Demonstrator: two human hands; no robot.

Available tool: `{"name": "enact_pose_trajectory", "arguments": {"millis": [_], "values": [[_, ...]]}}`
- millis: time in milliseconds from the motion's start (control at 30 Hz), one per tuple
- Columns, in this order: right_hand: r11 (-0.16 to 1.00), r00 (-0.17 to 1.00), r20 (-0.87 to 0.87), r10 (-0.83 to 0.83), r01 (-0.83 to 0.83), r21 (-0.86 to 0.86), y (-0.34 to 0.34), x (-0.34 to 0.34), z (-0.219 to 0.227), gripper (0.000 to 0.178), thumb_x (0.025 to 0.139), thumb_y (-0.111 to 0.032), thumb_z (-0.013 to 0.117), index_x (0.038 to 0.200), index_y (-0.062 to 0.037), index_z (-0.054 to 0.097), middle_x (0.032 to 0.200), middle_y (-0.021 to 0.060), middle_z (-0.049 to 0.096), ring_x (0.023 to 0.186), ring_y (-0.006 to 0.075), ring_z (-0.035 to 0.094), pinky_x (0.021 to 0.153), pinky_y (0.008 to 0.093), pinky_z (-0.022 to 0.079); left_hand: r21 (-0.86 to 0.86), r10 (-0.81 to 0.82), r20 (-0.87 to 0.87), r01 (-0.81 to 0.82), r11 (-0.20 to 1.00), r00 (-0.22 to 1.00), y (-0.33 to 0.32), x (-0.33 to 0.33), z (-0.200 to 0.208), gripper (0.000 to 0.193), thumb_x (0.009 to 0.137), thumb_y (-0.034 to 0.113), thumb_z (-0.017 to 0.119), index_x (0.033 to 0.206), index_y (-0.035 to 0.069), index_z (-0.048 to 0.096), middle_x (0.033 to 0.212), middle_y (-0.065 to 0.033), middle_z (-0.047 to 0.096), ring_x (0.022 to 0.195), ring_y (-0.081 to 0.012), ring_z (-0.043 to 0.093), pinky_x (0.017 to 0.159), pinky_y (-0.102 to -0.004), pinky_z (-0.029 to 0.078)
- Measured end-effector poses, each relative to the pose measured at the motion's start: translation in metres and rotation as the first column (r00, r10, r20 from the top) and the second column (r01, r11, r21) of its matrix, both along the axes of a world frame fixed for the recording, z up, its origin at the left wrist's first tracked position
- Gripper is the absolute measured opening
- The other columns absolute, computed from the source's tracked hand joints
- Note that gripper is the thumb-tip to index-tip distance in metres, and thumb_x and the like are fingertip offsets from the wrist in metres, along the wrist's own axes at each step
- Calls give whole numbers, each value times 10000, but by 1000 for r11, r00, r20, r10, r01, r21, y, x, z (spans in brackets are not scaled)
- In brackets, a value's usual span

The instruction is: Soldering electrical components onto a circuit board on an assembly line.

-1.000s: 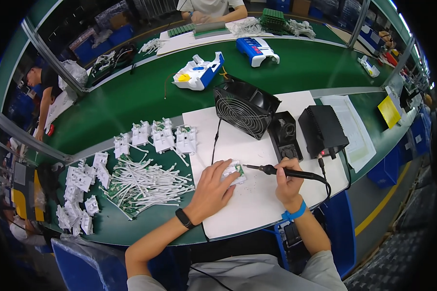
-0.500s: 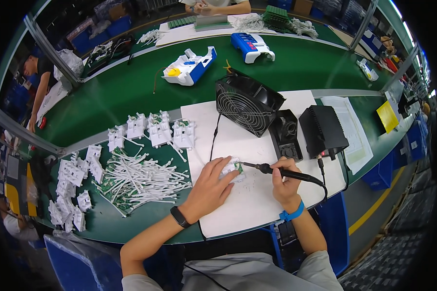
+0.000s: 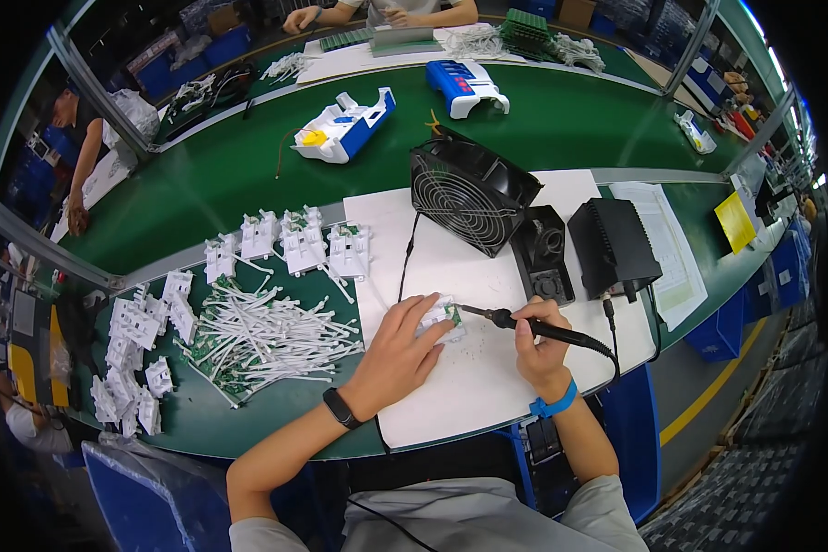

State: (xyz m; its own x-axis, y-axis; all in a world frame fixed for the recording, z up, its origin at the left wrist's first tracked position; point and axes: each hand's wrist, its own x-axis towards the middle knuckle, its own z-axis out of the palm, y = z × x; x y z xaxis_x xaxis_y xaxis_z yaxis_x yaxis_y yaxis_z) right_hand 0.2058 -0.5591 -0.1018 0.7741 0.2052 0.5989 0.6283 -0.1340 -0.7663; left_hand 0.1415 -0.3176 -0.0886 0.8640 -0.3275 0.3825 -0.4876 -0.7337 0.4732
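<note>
My left hand (image 3: 398, 354) presses a small white plastic housing with a green circuit board (image 3: 442, 322) against the white board, its fingers spread over the part's left side and partly hiding it. In my right hand (image 3: 541, 350) is a soldering iron (image 3: 504, 319), gripped like a pen. The iron's tip meets or sits just above the right edge of the circuit board; exact contact is too small to make out. A black band is on my left wrist and a blue strap on my right.
A black fan (image 3: 465, 198) stands beyond my hands, beside a soldering iron stand (image 3: 543, 253) and a black box (image 3: 614, 247). White cables with green boards (image 3: 267, 340) lie left, near more white housings (image 3: 133, 327). Blue-white casings (image 3: 350, 129) rest on the green belt (image 3: 239, 170).
The blue-white casings on the green belt have shifted slightly left. Across the bench, another person's hands have moved apart; the person at left has lowered an arm. My hands stay nearly still.
</note>
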Motion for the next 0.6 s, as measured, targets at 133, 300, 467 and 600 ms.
{"name": "enact_pose_trajectory", "arguments": {"millis": [133,300,467,600], "values": [[1000,1000,-8,12,-11,14,0,1,-1,76,908,-43,673,956,-21,618,687,45,551,549,100,457,521,250,355,-8,-1,-5,1,1000,1000,0,0,-1,400,857,60,740,1248,85,657,1472,-191,511,1347,-396,475,1117,-461,431],[1000,1000,2,12,-12,3,0,1,0,78,907,-38,674,955,-20,616,682,47,552,544,101,459,518,255,358,-9,2,-5,-2,1000,1000,0,0,-1,400,857,62,741,1247,89,658,1476,-189,510,1349,-397,474,1115,-464,433],[1000,1000,-7,8,-8,-2,0,0,1,83,910,-39,674,960,-20,611,678,48,551,542,104,462,518,255,359,-9,-3,-10,3,1000,1000,1,1,0,395,859,66,742,1245,92,661,1474,-183,514,1347,-391,478,1116,-462,432],[1000,1000,3,13,-13,-6,0,0,1,81,916,-42,671,964,-19,609,681,50,554,544,105,464,518,256,360,-9,1,-6,-1,1000,1000,1,0,0,384,865,70,740,1241,95,664,1472,-177,517,1342,-389,483,1113,-459,434]]}}
